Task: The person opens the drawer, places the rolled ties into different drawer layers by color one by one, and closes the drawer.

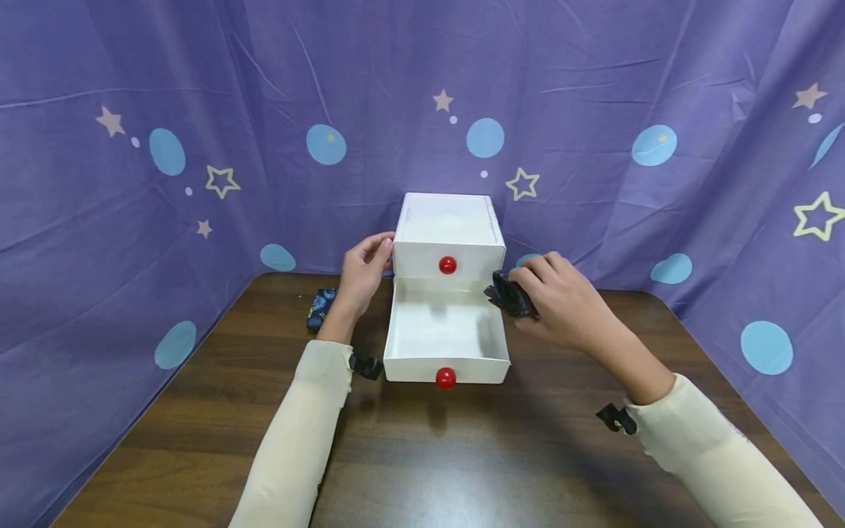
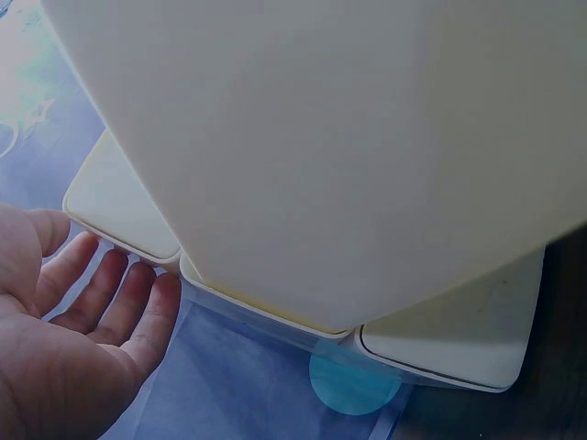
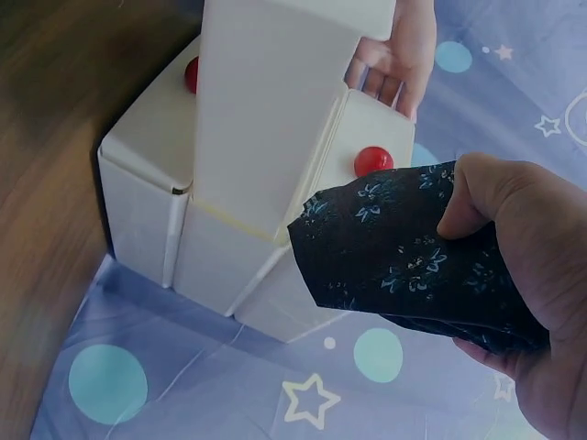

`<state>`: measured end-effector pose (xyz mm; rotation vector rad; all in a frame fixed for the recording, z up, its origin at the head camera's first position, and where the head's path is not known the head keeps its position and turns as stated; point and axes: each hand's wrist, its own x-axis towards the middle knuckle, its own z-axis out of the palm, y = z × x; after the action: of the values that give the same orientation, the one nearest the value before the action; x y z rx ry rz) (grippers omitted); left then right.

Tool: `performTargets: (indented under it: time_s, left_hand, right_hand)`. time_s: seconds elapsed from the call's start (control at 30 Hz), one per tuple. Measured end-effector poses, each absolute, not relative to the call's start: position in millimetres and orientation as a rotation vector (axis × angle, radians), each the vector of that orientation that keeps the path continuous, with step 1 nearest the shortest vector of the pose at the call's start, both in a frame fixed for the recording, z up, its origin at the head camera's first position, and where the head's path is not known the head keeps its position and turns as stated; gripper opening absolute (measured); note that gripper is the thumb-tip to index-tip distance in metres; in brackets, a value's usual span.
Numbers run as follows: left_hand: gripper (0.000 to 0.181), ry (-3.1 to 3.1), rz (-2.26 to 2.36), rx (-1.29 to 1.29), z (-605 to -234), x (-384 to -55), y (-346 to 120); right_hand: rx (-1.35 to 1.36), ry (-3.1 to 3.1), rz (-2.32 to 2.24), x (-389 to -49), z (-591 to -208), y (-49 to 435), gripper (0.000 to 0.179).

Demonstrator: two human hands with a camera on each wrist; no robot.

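A white drawer unit (image 1: 449, 218) with red knobs stands on the table. Its middle drawer (image 1: 447, 370) is pulled far out, and the bare inside shows. My right hand (image 1: 561, 304) holds a folded dark cloth (image 3: 385, 243) with a pale flower print, pinched between thumb and fingers. The cloth hangs above the right edge of the pulled-out drawer. At the unit's upper left side is my left hand (image 1: 361, 273), its loosely bent fingers (image 2: 119, 284) right at the edge of the top section, holding nothing.
A folded dark blue patterned cloth (image 1: 321, 308) lies on the brown wooden table (image 1: 429, 455), left of the unit. A purple curtain (image 1: 396, 88) with stars and circles hangs close behind and along both sides. The closed top drawer (image 3: 374, 133) sits above the pulled-out one.
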<state>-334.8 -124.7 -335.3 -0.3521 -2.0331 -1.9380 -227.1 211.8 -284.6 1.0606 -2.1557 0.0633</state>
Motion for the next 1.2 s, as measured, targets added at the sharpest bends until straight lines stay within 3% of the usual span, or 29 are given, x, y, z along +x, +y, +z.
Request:
performTargets:
  time_s: [1.2]
  left_hand:
    - [0.038, -2.033, -1.980, -0.361, -332.9, -333.6, -126.7]
  right_hand:
    - [1.146, -2.321, -0.003, -257.7, -327.4, 130.4, 0.058]
